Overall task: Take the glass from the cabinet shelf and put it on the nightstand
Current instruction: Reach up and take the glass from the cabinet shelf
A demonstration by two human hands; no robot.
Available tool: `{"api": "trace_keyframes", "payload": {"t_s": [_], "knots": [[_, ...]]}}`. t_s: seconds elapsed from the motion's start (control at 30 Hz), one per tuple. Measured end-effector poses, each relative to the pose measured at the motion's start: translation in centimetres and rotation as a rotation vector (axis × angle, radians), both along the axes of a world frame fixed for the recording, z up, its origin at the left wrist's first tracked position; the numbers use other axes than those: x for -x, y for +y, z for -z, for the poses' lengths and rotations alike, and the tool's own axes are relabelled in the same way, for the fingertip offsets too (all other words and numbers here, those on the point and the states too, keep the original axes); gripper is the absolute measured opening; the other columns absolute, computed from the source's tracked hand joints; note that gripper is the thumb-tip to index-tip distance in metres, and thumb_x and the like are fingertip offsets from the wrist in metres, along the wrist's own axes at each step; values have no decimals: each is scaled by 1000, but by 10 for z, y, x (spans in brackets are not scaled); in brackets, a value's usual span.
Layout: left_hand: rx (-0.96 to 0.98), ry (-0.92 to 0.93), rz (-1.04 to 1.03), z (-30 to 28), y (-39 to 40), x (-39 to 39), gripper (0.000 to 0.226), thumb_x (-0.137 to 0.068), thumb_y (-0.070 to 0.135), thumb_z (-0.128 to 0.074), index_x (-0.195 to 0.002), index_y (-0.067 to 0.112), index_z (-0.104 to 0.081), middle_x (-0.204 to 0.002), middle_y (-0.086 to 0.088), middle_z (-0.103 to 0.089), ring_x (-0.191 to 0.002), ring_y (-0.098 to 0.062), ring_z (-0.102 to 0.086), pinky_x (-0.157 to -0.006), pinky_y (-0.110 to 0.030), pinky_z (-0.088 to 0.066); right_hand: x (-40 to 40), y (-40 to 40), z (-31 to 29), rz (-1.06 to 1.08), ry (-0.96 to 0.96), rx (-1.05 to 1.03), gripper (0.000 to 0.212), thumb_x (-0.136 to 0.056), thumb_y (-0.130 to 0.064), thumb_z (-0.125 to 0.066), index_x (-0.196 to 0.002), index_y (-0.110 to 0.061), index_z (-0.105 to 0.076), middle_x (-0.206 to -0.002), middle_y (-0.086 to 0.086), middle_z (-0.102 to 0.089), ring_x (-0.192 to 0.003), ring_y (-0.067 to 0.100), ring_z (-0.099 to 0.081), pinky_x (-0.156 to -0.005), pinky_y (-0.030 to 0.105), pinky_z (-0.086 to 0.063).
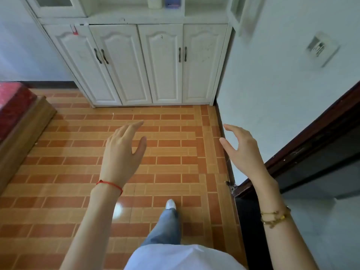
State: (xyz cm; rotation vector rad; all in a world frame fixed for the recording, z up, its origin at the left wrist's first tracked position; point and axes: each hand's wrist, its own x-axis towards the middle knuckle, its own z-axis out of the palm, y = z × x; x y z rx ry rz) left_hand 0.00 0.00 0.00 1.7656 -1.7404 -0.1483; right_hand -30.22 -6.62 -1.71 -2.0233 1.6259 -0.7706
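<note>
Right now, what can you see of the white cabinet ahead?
The white wooden cabinet stands on the orange tiled floor, in the corner by the white wall. Its four arched-panel lower doors, with dark handles in pairs, are shut. An open shelf above holds a pale container and a blue item, both cut off. Neither hand touches it.

Soft, even daylight fills the room, no hard shadows anywhere. Just below the left hand (121,152), beside the wrist, a white glare spot (117,210) shines off the glossy floor tiles (175,152). Beyond both hands the cabinet doors (140,63) read fairly sharp, though their edges bow outward with wide-angle distortion. Up and to the right of the right hand (241,149), the wall switch plate (319,48) is smeared by blur. Right of that hand, the dark doorway (311,162) sits in shade.
</note>
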Motion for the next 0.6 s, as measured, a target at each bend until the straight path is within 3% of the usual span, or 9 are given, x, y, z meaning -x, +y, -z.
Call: {"api": "trace_keyframes", "payload": {"t_s": [0.43, 0.6], "knots": [[-19, 21, 21, 5, -187, -48, 38, -96, 22, -56, -133, 13, -56, -126, -6, -65, -119, -28, -59, -98, -53, -48, -58, -183, -1, 15, 9, -25, 46, -98, -33, -55, -142, -20, -50, -143, -3, -54, -137, 13, -42, -111, 26, -30], [-13, -7, 56, -9, -272, -63, 38, -95, 22, -56, -133, 14, -57, -124, -7, -65, -102, -33, -64, -93, -52, -50, -78, -257, -7, 59, -25, -24, 47, -98, -35, -54, -143, -22, -48, -144, -3, -52, -137, 12, -43, -115, 33, -34]]}}
